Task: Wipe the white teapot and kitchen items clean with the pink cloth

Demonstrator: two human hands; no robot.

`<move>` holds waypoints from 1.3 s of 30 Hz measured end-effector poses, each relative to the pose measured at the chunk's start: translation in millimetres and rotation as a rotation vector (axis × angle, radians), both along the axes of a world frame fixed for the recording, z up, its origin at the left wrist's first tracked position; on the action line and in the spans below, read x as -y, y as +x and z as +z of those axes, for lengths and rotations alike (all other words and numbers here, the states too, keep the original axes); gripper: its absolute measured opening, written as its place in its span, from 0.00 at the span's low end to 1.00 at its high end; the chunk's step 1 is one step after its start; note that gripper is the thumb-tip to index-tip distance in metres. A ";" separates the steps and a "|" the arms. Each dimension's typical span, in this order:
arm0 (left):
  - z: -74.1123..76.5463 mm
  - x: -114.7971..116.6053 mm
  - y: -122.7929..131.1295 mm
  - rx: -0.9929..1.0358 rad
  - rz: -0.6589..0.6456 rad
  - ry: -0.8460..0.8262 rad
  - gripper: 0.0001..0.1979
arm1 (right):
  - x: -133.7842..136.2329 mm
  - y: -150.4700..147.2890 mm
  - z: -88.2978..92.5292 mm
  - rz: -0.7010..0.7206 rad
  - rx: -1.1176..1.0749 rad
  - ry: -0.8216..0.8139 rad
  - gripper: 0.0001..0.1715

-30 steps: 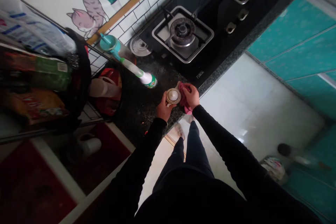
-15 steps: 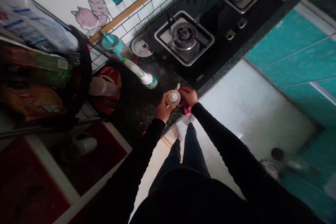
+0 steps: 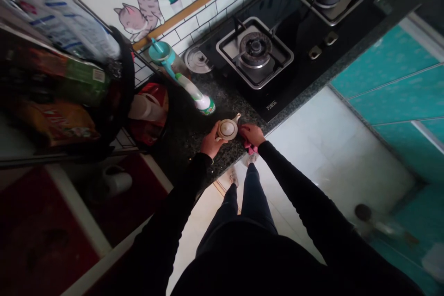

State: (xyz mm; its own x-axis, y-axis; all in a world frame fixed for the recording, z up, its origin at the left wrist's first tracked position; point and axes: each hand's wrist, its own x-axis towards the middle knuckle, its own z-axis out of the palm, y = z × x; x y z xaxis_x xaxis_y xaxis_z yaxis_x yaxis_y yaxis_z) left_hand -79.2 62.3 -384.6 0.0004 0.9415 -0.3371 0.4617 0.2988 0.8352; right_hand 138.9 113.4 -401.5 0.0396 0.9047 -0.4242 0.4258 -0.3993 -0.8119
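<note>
A small cream teapot with a lid and spout stands on the dark speckled counter near its front edge. My left hand is closed around the teapot's left side, by its handle. My right hand grips a pink cloth just right of the teapot, pressed down on the counter and apart from the pot. Both arms are in black sleeves.
A white and teal bottle lies tilted behind the teapot. A black gas hob with two burners fills the counter to the right. A dark wire rack with packets and a red jug stands left. White floor lies below.
My right hand with the pink cloth has come off the teapot's side and moved down onto the counter beside it. The left hand still holds the teapot. The view has shifted slightly.
</note>
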 end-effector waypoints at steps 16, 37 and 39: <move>-1.4 -3.2 22.7 0.372 0.521 -0.036 0.43 | 55.7 18.4 29.9 -0.169 -0.525 -0.187 0.30; 15.4 1.2 70.4 1.105 0.821 -0.634 0.08 | 56.7 7.7 13.1 0.112 -0.265 0.151 0.16; 10.5 -1.3 68.7 1.094 0.823 -0.631 0.07 | 50.7 11.1 10.2 0.184 -0.181 0.258 0.14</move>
